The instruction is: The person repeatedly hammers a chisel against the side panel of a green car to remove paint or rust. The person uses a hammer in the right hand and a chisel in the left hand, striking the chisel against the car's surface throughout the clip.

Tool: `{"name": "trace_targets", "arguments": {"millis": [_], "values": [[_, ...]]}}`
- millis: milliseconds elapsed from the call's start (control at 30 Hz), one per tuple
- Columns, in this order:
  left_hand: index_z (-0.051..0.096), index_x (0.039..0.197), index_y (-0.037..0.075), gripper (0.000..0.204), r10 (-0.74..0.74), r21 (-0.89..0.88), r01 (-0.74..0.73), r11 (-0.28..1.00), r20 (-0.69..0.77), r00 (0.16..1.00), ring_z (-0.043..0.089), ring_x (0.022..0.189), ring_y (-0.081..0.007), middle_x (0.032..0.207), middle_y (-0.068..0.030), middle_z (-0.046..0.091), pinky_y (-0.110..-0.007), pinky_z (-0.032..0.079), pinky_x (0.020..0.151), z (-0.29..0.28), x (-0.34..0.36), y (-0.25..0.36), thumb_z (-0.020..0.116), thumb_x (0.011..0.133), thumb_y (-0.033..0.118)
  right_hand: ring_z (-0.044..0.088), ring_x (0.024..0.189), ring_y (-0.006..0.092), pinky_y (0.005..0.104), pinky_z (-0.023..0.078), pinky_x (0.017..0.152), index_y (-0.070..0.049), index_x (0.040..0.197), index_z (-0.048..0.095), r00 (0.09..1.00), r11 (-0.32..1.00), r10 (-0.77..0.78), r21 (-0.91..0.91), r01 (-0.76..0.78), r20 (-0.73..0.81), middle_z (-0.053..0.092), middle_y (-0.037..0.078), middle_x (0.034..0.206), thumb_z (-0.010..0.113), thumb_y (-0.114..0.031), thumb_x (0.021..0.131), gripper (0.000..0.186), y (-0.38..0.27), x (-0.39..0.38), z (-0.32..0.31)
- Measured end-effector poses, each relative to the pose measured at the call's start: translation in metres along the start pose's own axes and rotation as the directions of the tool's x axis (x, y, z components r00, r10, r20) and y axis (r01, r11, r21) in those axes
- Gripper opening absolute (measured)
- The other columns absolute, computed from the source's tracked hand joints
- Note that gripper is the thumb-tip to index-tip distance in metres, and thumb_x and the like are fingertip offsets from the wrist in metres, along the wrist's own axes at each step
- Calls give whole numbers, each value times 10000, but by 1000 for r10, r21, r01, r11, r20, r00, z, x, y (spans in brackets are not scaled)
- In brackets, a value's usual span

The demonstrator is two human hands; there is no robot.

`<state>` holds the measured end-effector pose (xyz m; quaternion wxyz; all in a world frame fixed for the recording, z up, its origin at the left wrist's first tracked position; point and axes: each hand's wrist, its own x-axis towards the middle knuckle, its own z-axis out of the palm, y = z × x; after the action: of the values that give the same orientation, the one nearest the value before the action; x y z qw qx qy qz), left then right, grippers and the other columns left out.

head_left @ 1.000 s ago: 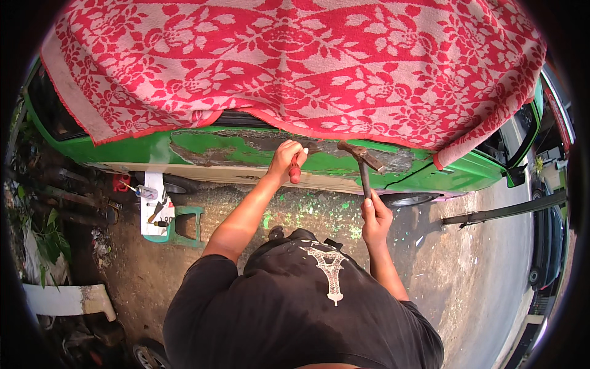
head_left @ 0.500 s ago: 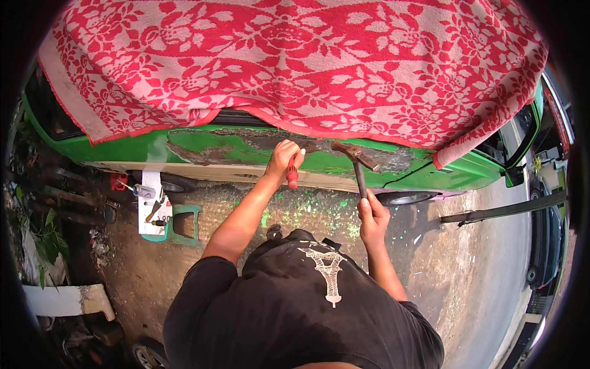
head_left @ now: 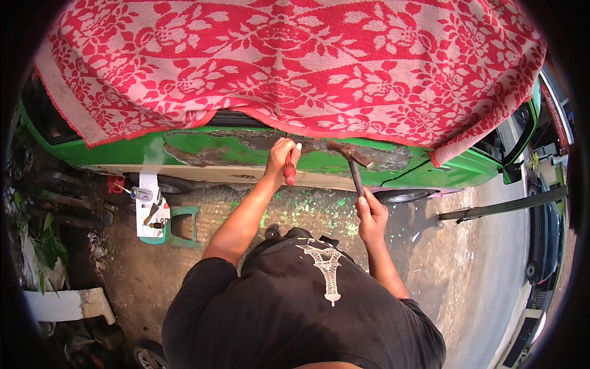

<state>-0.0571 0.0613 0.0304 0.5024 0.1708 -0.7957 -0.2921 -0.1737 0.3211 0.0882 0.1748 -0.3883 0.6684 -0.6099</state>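
Note:
My left hand [head_left: 281, 158] is closed around a tool with a red screwdriver-like handle [head_left: 289, 174]. It is up against the scraped side of a green car [head_left: 316, 162]; the tool's working end is hidden behind my fingers. My right hand [head_left: 372, 216] grips a hammer [head_left: 355, 174] low on its handle. The rusty hammer head is to the right of my left hand, apart from the red handle. Around both tools the car's paint is stripped in long patches of grey and brown.
A red and pink floral blanket [head_left: 276, 61] drapes over the car. At left, a green stool [head_left: 184, 226] carries a white sheet [head_left: 145, 229], a screwdriver [head_left: 153, 225] and a tube. Green paint flakes lie on the ground below the car. A dark post [head_left: 504, 204] slants in from the right.
The view has shifted very slightly. The hammer head has moved a little to the left, toward my left hand. Both grips stay the same.

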Motion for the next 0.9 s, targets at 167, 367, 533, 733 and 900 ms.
{"name": "trace_targets", "arguments": {"millis": [167, 367, 533, 733, 900], "values": [[431, 715, 10, 267, -27, -6, 27, 1000, 4, 1000, 465, 636, -318, 650, -126, 444, -412, 389, 610, 1, -6, 3, 657, 856, -6, 456, 653, 51, 225, 388, 592, 42, 1244, 621, 1000, 1000, 20, 10, -19, -19, 541, -27, 734, 593, -89, 958, 316, -7, 0, -1], [420, 707, 2, 265, -20, -39, 19, 999, -29, 999, 440, 602, -293, 631, -111, 424, -389, 388, 582, -1, -5, 0, 625, 874, -22, 459, 655, 49, 223, 391, 595, 41, 1236, 626, 999, 1000, 20, -11, -20, -30, 534, -29, 729, 595, -92, 958, 310, -8, 0, -1], [434, 718, -1, 266, -58, -43, 57, 997, -23, 998, 458, 619, -306, 643, -126, 444, -406, 391, 600, -3, 3, 0, 646, 879, 18, 465, 663, 51, 224, 396, 602, 30, 1230, 632, 1000, 1000, 26, -1, -26, -8, 559, -22, 749, 602, -104, 960, 303, -11, 1, 3], [408, 703, -12, 301, -73, -3, 73, 997, -67, 995, 397, 565, -234, 612, -105, 393, -363, 370, 557, 3, 9, 4, 619, 910, 44, 464, 675, 52, 230, 398, 606, 36, 1222, 632, 1000, 1000, 27, -5, -27, 14, 562, -18, 765, 598, -98, 959, 297, -20, 2, 7], [389, 696, 1, 277, -280, -111, 279, 954, 12, 960, 389, 559, -191, 612, -92, 409, -358, 366, 550, 3, 26, 15, 594, 882, 16, 455, 598, 59, 217, 363, 537, 78, 1248, 597, 964, 964, -265, -29, 264, -27, 569, 0, 731, 560, -139, 977, 349, -32, -1, 9]]}}
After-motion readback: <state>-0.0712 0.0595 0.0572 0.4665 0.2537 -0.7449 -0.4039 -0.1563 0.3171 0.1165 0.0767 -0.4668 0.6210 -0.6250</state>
